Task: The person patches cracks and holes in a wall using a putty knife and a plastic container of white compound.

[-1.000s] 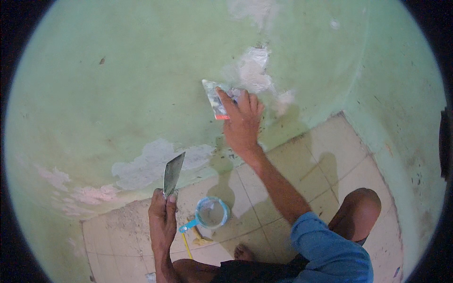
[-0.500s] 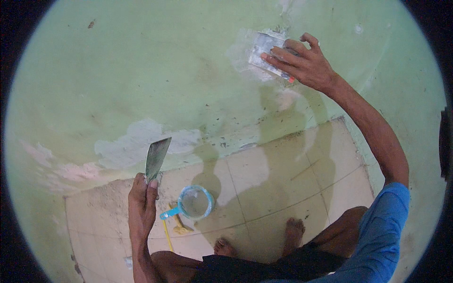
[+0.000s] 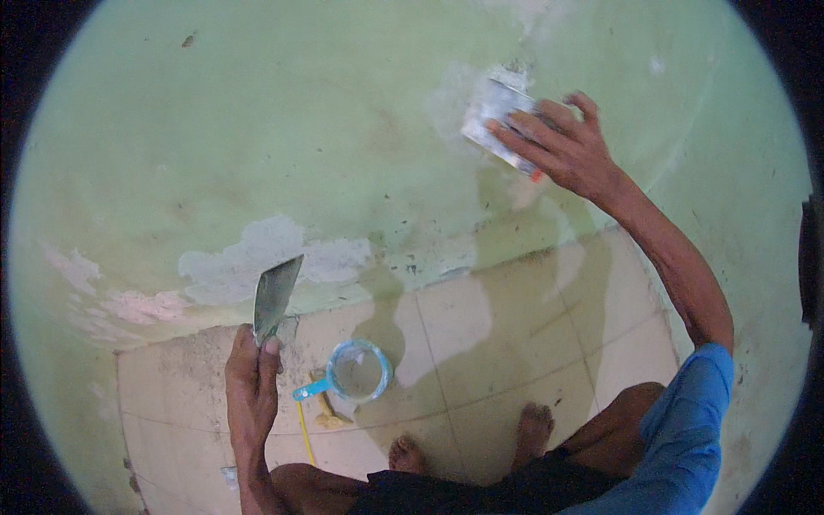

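Spreader on the wall in one hand, scraper upright in the other

The spreader (image 3: 493, 118), a flat pale plate with a red corner at its lower right, lies slantwise over a white patch (image 3: 452, 93) high on the green wall (image 3: 343, 129). It is slightly blurred; whether its whole face touches the wall, I cannot tell. The right hand (image 3: 573, 153) grips it from the right, two fingers stretched apart across its back and the uppermost finger bent away from it. The thumb is hidden.

Well apart, lower left, the left hand (image 3: 251, 378) pinches the scraper (image 3: 278, 294) near the base of its blade, between thumb and fingers. The dark blade points up, leaning right, in front of a wide whitish patch (image 3: 236, 262) low on the wall. A pinkish patch (image 3: 146, 305) is to the left of that.

To the right of the left hand, a blue-rimmed pot (image 3: 359, 343) stands on the tiled floor (image 3: 481, 335), its handle toward the hand. A tan thing (image 3: 330, 420) and a yellow stick (image 3: 305, 433) lie just beside it. Two bare feet (image 3: 535, 425) show near the lower edge.
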The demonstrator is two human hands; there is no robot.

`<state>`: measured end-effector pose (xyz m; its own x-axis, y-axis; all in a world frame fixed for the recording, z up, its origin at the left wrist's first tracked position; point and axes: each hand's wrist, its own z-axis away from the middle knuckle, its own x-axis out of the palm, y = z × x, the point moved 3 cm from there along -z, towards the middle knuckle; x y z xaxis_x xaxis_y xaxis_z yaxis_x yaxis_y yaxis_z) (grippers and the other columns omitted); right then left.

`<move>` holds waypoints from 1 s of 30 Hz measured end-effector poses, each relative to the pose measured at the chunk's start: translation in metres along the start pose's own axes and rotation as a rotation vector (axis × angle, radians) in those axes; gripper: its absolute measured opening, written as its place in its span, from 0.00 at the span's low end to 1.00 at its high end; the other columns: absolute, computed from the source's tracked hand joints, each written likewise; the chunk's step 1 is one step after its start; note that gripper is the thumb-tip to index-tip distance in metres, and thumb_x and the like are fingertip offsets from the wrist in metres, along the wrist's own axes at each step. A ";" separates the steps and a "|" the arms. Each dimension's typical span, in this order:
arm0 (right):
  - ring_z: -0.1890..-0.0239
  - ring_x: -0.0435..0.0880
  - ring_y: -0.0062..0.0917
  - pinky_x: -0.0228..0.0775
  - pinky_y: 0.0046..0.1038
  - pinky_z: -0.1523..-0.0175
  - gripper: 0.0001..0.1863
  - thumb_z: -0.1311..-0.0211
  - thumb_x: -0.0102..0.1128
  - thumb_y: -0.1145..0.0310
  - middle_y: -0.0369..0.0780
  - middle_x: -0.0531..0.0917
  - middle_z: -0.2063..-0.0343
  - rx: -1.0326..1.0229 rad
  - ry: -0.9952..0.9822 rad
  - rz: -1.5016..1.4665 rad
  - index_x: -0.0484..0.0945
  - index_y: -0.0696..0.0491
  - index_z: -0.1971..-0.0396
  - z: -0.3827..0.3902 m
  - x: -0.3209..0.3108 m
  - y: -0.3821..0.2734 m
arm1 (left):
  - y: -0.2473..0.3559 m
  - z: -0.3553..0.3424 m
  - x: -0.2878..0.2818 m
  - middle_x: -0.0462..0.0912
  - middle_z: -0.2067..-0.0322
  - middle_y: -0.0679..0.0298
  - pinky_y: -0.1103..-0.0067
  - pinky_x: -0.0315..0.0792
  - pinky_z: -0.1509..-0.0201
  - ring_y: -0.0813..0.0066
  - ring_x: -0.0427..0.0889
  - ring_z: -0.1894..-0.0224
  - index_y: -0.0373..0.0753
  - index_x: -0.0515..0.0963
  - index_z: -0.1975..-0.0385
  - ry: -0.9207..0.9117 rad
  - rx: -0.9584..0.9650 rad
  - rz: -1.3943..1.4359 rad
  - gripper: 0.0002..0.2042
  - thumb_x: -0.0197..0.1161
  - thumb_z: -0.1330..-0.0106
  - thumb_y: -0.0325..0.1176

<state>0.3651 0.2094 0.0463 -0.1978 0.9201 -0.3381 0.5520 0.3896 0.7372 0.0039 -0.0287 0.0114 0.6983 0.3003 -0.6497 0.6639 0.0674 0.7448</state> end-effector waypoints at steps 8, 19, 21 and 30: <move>0.47 0.68 0.21 0.53 0.42 0.40 0.30 0.47 0.57 0.62 0.27 0.72 0.49 -0.061 -0.144 0.024 0.70 0.38 0.40 0.027 0.023 -0.020 | 0.000 0.002 0.002 0.65 0.74 0.61 0.77 0.65 0.69 0.73 0.66 0.74 0.30 0.69 0.66 0.011 0.061 0.033 0.10 0.49 0.29 0.32; 0.47 0.69 0.24 0.55 0.46 0.41 0.30 0.50 0.59 0.59 0.28 0.73 0.48 0.042 0.038 0.120 0.71 0.40 0.42 -0.056 -0.001 -0.005 | 0.004 -0.005 0.008 0.65 0.75 0.61 0.76 0.65 0.70 0.73 0.66 0.74 0.30 0.69 0.67 -0.036 0.073 -0.006 0.10 0.49 0.29 0.33; 0.47 0.70 0.24 0.55 0.48 0.40 0.31 0.51 0.60 0.58 0.28 0.72 0.47 0.015 0.007 0.130 0.70 0.40 0.42 -0.058 -0.001 -0.002 | 0.005 -0.005 0.010 0.65 0.75 0.61 0.76 0.65 0.70 0.73 0.66 0.74 0.30 0.69 0.67 -0.043 0.069 -0.002 0.11 0.48 0.28 0.33; 0.49 0.70 0.31 0.57 0.46 0.43 0.29 0.49 0.57 0.67 0.34 0.73 0.49 0.275 -0.248 -0.076 0.71 0.38 0.43 0.062 0.000 -0.026 | -0.001 0.005 0.004 0.65 0.75 0.60 0.76 0.65 0.69 0.72 0.66 0.75 0.31 0.68 0.67 -0.032 0.066 -0.012 0.12 0.48 0.28 0.35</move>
<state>0.4010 0.1965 -0.0095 -0.0631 0.8382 -0.5417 0.7469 0.3996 0.5314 0.0071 -0.0325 0.0071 0.6979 0.2689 -0.6638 0.6877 0.0073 0.7260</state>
